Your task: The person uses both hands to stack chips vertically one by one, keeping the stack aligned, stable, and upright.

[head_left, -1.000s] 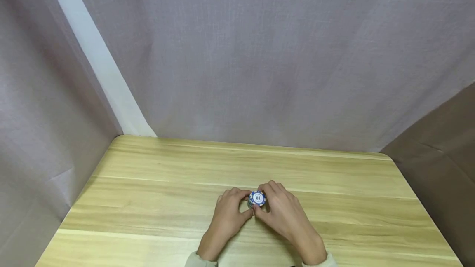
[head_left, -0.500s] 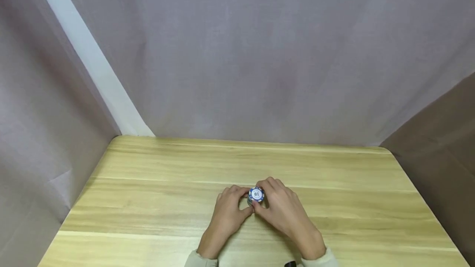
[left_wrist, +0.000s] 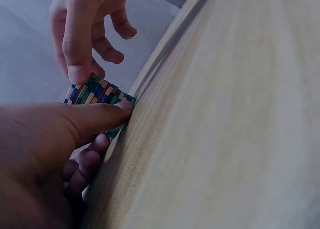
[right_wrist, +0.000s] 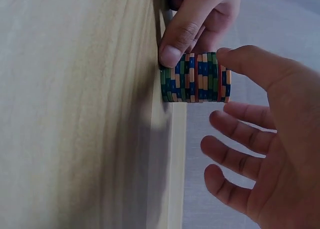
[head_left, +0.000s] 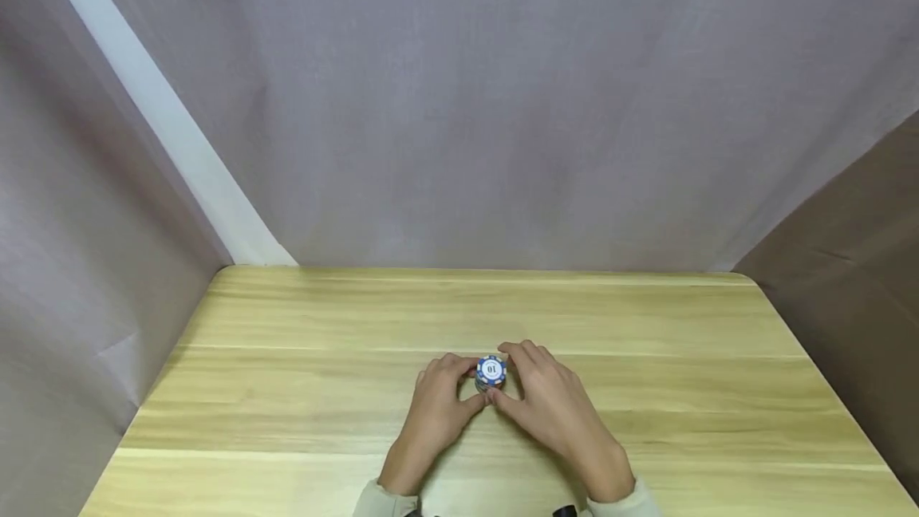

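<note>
A stack of poker chips (head_left: 491, 372) stands upright on the table between the two hands. Its top chip is blue and white and reads 10; blue, green and red edges with pale blocks show along its side in the right wrist view. My left hand (head_left: 436, 409) grips the lower chips between thumb and fingers. With its thumb (right_wrist: 227, 54) touching the upper chips, my right hand (head_left: 556, 409) has its fingers spread. Its index fingertip is right by the stack's far side, and the other fingers (right_wrist: 227, 186) hang loose in the air.
The wood-grain table (head_left: 323, 325) runs back to a grey curtain (head_left: 459, 102). Brown cloth (head_left: 861, 262) hangs at the right side, and a white strip (head_left: 158, 102) slants down at the left. A dark object (head_left: 565, 511) shows by the right sleeve at the bottom edge.
My right index finger has come away from the top chip, which now lies more squarely over the stack. My left hand keeps its grip. The head view has shifted slightly.
</note>
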Action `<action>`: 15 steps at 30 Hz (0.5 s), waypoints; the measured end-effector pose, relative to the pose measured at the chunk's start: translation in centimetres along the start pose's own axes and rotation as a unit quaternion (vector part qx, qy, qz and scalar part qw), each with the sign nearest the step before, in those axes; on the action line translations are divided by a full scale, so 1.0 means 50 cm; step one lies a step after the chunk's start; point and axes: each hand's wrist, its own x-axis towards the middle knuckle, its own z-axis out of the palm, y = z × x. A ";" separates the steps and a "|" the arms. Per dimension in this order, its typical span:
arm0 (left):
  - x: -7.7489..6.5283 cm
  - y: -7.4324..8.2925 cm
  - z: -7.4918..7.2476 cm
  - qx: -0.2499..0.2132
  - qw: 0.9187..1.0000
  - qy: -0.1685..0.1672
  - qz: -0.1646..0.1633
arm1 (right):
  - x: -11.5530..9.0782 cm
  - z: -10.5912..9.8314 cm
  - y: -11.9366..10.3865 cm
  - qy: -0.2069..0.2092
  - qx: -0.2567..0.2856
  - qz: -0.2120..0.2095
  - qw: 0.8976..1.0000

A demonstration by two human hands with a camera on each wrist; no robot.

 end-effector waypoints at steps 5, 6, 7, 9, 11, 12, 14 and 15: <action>0.006 -0.011 -0.007 -0.041 0.998 -0.040 -0.016 | -0.008 0.004 0.003 -0.044 0.036 0.062 0.996; 0.006 -0.012 -0.007 -0.050 0.997 -0.049 -0.021 | -0.015 0.005 0.005 -0.058 0.045 0.079 0.994; 0.004 -0.014 -0.007 -0.058 0.996 -0.057 -0.026 | -0.021 0.006 0.006 -0.070 0.055 0.095 0.992; 0.000 -0.020 -0.008 -0.071 0.995 -0.065 -0.036 | -0.033 0.011 0.009 -0.090 0.072 0.119 0.986; -0.007 -0.029 -0.007 -0.085 0.993 -0.066 -0.040 | -0.044 0.019 0.011 -0.099 0.077 0.126 0.984; -0.012 -0.033 -0.007 -0.091 0.993 -0.065 -0.042 | -0.049 0.024 0.011 -0.100 0.075 0.125 0.984; -0.022 -0.040 -0.007 -0.103 0.992 -0.061 -0.046 | -0.057 0.035 0.012 -0.099 0.066 0.115 0.986; -0.027 -0.045 -0.006 -0.110 0.991 -0.058 -0.048 | -0.061 0.041 0.013 -0.099 0.058 0.108 0.988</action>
